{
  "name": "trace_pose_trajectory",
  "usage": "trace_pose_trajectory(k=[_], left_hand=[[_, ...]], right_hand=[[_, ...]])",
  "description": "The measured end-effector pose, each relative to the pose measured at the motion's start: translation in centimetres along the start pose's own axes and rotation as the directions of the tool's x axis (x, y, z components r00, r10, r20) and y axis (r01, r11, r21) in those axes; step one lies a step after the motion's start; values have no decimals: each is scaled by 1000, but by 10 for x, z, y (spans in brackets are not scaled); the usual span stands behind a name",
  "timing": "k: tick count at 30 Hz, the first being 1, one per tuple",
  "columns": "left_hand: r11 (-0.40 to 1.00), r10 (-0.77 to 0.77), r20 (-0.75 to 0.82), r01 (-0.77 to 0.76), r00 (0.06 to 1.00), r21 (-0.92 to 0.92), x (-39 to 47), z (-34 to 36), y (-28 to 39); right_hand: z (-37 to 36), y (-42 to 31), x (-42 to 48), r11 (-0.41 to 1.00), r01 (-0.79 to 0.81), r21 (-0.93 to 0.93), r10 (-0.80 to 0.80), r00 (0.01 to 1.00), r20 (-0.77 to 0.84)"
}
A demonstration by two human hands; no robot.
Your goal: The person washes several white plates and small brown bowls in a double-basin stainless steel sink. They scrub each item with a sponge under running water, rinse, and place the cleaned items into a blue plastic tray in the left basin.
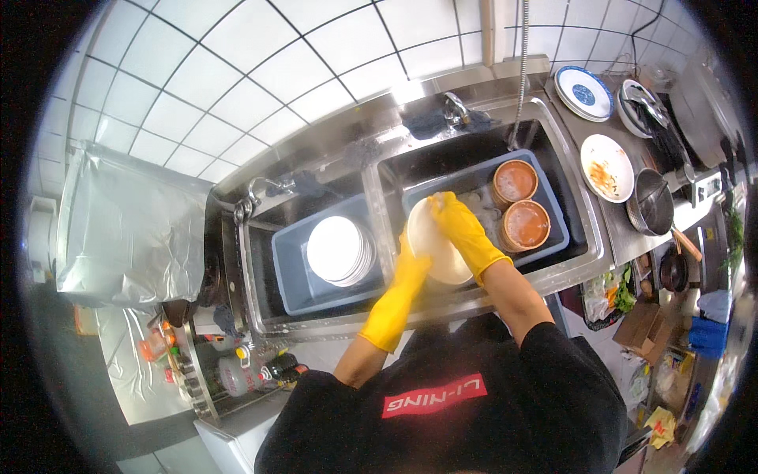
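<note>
Both my hands wear yellow rubber gloves and hold a white plate, tilted over the right sink basin. My left hand grips its left edge; the fingertips are partly hidden behind it. My right hand is at its upper edge, fingers bent over the rim. In the same basin, a grey-blue plastic tub contains cloudy water and two orange-brown round bowls with suds in them. A stack of white plates stands in another grey-blue tub in the left basin.
Metal faucets rise behind the basins, and a metal spring hose hangs at the right one. On the right counter are blue-rimmed plates, a food-stained white plate and a pan. A foil-covered box stands left.
</note>
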State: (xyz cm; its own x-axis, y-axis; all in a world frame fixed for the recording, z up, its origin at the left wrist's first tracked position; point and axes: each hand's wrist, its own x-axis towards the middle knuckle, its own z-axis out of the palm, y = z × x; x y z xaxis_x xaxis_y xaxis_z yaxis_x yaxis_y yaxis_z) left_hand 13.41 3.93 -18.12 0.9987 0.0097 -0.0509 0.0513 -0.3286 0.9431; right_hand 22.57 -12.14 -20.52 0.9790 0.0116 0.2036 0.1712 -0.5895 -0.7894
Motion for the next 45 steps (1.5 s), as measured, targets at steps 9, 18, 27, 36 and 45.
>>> trace_pose_trajectory(k=[9, 18, 27, 36, 45], left_hand=[[923, -348, 57, 353, 936, -151, -6, -9, 69], [893, -436, 168, 449, 884, -43, 1, -33, 37], [951, -273, 195, 295, 942, -93, 10, -29, 60], [982, -163, -221, 179, 962, 53, 5, -32, 53], [992, -125, -3, 125, 992, 24, 14, -16, 90]], right_hand=[[-19, -57, -28, 925, 131, 358, -185, 975, 121], [-45, -104, -49, 792, 9, 611, -180, 959, 220], [-31, -88, -5, 989, -144, -14, 140, 932, 333], [-52, -61, -29, 817, -563, 126, 540, 823, 173], [-17, -66, -14, 809, -74, 583, 75, 997, 23]])
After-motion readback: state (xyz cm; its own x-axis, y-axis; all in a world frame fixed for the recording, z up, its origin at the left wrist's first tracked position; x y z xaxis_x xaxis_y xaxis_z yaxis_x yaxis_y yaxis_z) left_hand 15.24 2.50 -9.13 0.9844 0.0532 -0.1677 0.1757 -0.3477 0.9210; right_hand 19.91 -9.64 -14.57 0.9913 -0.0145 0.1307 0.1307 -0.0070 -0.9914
